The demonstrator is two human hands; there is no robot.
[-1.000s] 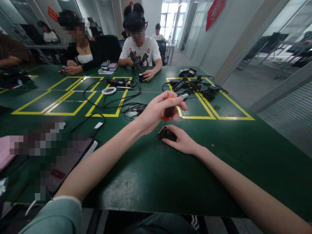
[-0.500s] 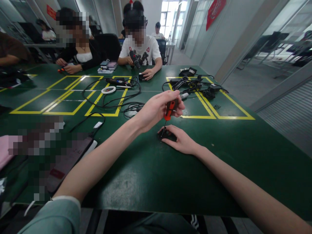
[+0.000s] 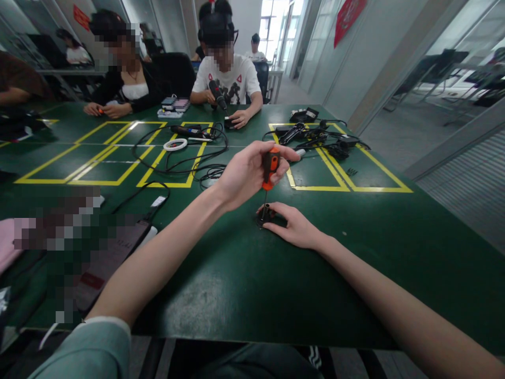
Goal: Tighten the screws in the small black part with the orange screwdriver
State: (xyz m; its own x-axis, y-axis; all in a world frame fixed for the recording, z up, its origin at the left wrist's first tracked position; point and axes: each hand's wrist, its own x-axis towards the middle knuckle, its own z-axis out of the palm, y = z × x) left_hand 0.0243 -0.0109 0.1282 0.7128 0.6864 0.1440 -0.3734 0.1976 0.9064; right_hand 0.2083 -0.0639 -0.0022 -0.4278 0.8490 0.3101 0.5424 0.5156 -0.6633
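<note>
My left hand (image 3: 252, 171) is closed around the orange and black handle of a screwdriver (image 3: 270, 168). The screwdriver stands nearly upright, its thin shaft pointing down at a small black round part (image 3: 261, 217) on the green table (image 3: 252, 295). Whether the tip sits in a screw is too small to tell. My right hand (image 3: 294, 226) rests on the table with thumb and fingers around the black part, gripping it from the right. The fingers hide some of the part.
Black cables (image 3: 177, 168) and a white ring (image 3: 175, 145) lie beyond my left hand. More black devices with cables (image 3: 311, 137) lie at the back right. A phone (image 3: 110, 263) lies at left. Across the table, a person holds a power drill (image 3: 216, 93).
My left hand has shifted slightly left, and the screwdriver has gone from leaning to more upright, its handle turned in the fingers. My right hand stays in place on the black part.
</note>
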